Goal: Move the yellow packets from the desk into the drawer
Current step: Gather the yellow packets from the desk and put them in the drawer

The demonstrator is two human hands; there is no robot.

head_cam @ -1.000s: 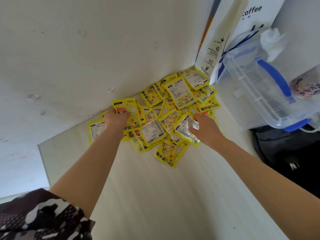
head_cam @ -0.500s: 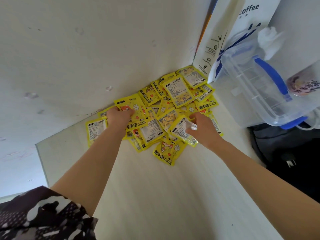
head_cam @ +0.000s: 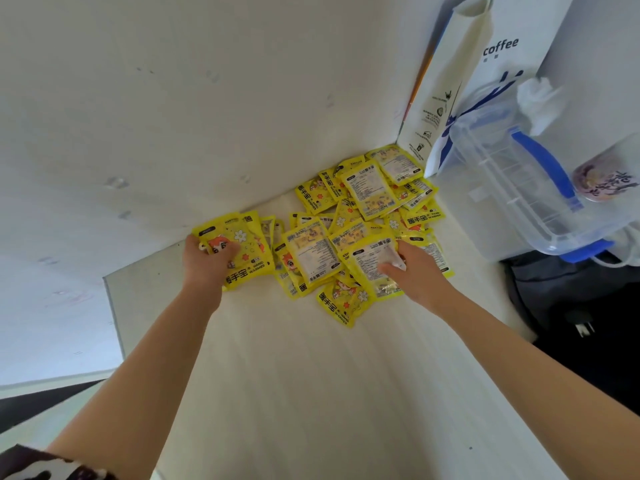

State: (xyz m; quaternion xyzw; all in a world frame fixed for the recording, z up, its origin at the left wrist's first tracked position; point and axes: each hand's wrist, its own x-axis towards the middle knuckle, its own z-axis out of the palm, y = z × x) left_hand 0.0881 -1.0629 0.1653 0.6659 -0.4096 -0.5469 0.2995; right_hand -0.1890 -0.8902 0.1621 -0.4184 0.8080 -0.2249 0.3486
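Pale wood-grain worktop [head_cam: 311,393] in a corner, white wall just beyond the fingers; yellow packets [head_cam: 363,216] heaped against it. Left hand [head_cam: 204,261] fingers clamped on a small stack of packets [head_cam: 242,251] at the pile's left edge; right hand [head_cam: 412,268] fingers pinch a face-down packet [head_cam: 372,265]. Right of the fingers: coffee bag [head_cam: 485,81] and clear bin [head_cam: 519,188] crowd the pile; bare worktop nearer than the fingers, edge at left.

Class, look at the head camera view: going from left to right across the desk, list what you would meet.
left hand gripping a stack of yellow packets → loose pile of yellow packets → right hand pinching one packet → white coffee bag → clear box with blue handle
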